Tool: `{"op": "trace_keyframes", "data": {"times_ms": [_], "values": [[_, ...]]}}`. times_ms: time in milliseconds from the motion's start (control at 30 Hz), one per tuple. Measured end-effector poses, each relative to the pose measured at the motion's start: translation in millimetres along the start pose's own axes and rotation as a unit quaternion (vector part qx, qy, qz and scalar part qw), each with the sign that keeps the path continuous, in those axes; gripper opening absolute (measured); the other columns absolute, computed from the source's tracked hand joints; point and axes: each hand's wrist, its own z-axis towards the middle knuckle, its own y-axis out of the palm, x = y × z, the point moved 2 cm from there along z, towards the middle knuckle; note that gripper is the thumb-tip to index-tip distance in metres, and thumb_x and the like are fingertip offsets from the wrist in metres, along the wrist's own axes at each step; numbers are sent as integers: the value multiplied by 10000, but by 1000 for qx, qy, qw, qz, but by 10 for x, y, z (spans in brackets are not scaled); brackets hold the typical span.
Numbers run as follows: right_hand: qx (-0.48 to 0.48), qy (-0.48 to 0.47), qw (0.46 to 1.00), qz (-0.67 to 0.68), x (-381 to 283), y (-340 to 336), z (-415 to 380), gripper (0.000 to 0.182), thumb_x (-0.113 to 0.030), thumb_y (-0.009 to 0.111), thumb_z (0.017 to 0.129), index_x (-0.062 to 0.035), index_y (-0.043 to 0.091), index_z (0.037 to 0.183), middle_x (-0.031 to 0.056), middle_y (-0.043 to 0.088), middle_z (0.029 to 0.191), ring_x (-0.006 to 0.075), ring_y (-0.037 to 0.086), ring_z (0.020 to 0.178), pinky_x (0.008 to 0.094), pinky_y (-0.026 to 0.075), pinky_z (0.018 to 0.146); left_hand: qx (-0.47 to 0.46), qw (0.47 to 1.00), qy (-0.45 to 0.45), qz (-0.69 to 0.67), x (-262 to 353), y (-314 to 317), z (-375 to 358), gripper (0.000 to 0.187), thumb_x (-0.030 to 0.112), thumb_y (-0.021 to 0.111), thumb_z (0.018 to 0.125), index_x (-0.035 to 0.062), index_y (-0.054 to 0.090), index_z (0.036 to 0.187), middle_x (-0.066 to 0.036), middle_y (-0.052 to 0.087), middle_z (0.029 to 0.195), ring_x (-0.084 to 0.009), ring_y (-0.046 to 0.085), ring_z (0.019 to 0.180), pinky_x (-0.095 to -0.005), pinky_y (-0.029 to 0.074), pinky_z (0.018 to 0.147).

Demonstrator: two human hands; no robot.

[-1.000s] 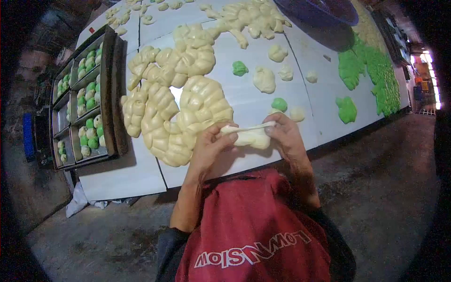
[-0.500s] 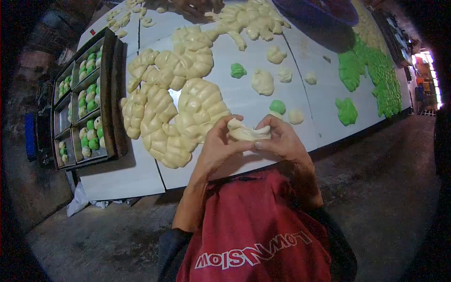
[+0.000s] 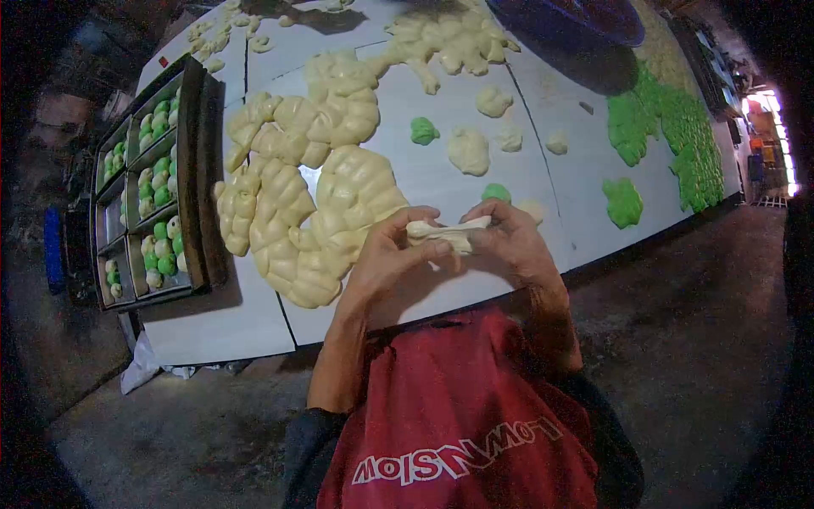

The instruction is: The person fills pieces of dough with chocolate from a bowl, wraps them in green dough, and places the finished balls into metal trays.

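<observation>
Between my two hands a piece of pale dough (image 3: 449, 235) is stretched and folded above the table's near edge. My left hand (image 3: 394, 250) pinches its left end, thumb in front. The other end is gripped by my right hand (image 3: 513, 242), fingers curled over it. Just beyond my right hand lie a small green dough ball (image 3: 496, 192) and a pale dough ball (image 3: 532, 209), both partly covered by the hand. To the left of my left hand spreads a large mass of cream dough pieces (image 3: 356, 191), pressed against each other.
A dark tray rack (image 3: 199, 170) at left holds green and cream dough balls in compartments. Farther back lie flattened pale dough (image 3: 468, 151) and a green lump (image 3: 424, 131). Green dough sheets (image 3: 691, 144) cover the right side. A large purple basin (image 3: 585, 38) stands at the back.
The dough in my hands has gone from a spread, sagging piece to a narrower fold pulled between the fingers. At the far side, another person's hand has shifted.
</observation>
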Motion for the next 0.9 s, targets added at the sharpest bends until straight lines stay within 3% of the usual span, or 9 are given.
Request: {"op": "trace_keyframes", "data": {"times_ms": [100, 233, 333, 467, 700, 733, 833, 867, 900], "values": [[-42, 55, 997, 44, -159, 37, 1, 219, -118, 722, 901, -25, 618, 1071, 46, 653, 938, 96, 615, 881, 256, 509, 785, -56, 997, -16, -42, 67, 35, 53, 378, 38, 842, 754, 29, 654, 1082, -63, 698, 1029, -145, 674, 920, -303, 548, 815], [-23, -9, 996, -88, -94, -132, 121, 241, -88, 761, 832, -13, 631, 1021, 46, 655, 907, 102, 629, 828, 246, 506, 745, -36, 996, -36, 68, 160, 78, 160, 334, 115, 843, 773, 25, 695, 1059, -43, 715, 928, -111, 660, 852, -272, 530, 755], [-25, 41, 998, -34, -238, -240, 103, 232, -67, 762, 817, -15, 637, 1005, 37, 649, 885, 105, 630, 808, 251, 507, 740, -72, 994, -56, 67, 277, 57, 194, 263, 144, 839, 784, 33, 719, 990, -22, 716, 866, -92, 645, 805, -252, 511, 730], [19, -7, 999, 32, -397, -482, 160, 222, 13, 724, 794, -16, 640, 997, 30, 650, 874, 99, 628, 809, 253, 513, 727, -31, 996, -44, 70, 374, -111, 314, 221, 136, 826, 791, 27, 721, 953, -22, 711, 839, -94, 639, 761, -256, 507, 711], [153, -257, 934, 196, -889, -1222, 581, 334, -334, 527, 986, -52, 595, 1152, 100, 652, 1065, 168, 649, 808, 268, 533, 649, 122, 989, 45, 67, 534, -525, 670, 344, 144, 758, 875, 5, 657, 1173, -33, 696, 964, -100, 628, 779, -234, 498, 686], [107, -243, 962, 64, -947, -1304, 705, 482, -476, 421, 1015, -72, 594, 1211, 91, 639, 1134, 165, 645, 838, 252, 528, 593, 112, 989, 48, 83, 562, -501, 760, 399, 187, 725, 901, 14, 616, 1243, -43, 690, 1024, -113, 629, 825, -245, 492, 720], [162, -63, 959, -226, -863, -1622, 1232, 446, -442, 466, 999, -110, 639, 1241, 105, 648, 1184, 213, 670, 929, 300, 549, 642, 89, 987, 39, 127, 661, -447, 1033, 513, 286, 652, 954, 41, 528, 1388, -68, 678, 1138, -146, 632, 924, -273, 480, 799], [165, 24, 846, -507, -677, -1865, 1439, 419, -377, 515, 969, -97, 650, 1250, 174, 638, 1199, 315, 668, 984, 403, 541, 812, 86, 987, 23, 137, 697, -442, 1120, 515, 298, 645, 958, 49, 523, 1392, -74, 678, 1131, -155, 634, 929, -280, 480, 808], [176, -5, 793, -583, -703, -1864, 1468, 432, -358, 549, 946, -92, 634, 1276, 198, 631, 1193, 348, 648, 1019, 433, 508, 879, 85, 986, 7, 146, 734, -447, 1200, 517, 310, 639, 961, 57, 518, 1396, -80, 679, 1124, -163, 636, 934, -287, 479, 816]]}}
